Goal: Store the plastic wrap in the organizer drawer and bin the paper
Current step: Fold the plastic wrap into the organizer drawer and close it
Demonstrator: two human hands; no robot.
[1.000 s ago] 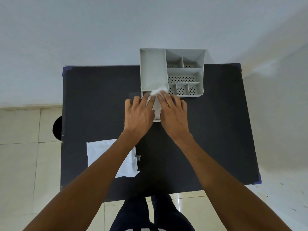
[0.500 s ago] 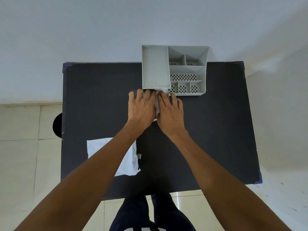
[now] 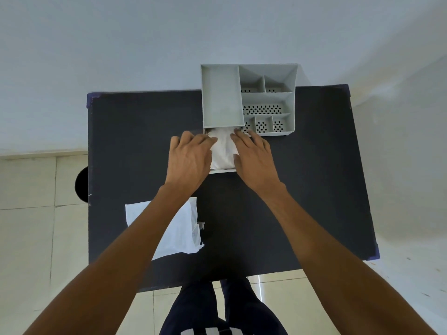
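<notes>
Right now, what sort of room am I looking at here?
Probably a plain indoor room set up for a tidying demonstration, not a lived-in home: a lone black table against a bare pale wall, a grey desk organizer, and a tiled floor.

Black rectangular worktop (image 3: 314, 201): under everything named below, against the wall at its far edge.
Grey plastic compartmented organizer (image 3: 268, 100): at the far edge of the worktop, right of its middle.
Pulled-out white drawer (image 3: 222, 170): at the organizer's near left side, jutting toward the person.
Crumpled clear plastic wrap (image 3: 223, 148): in the drawer.
Left hand (image 3: 188, 160): on the drawer's left edge, fingers spread and flat.
Right hand (image 3: 256, 158): on the drawer's right edge, likewise flat.
White sheet of paper (image 3: 179, 228): flat on the near left of the worktop, partly under the left forearm, well apart from the organizer.
Round black object (image 3: 82, 184): on the floor, just left of the worktop.
</notes>
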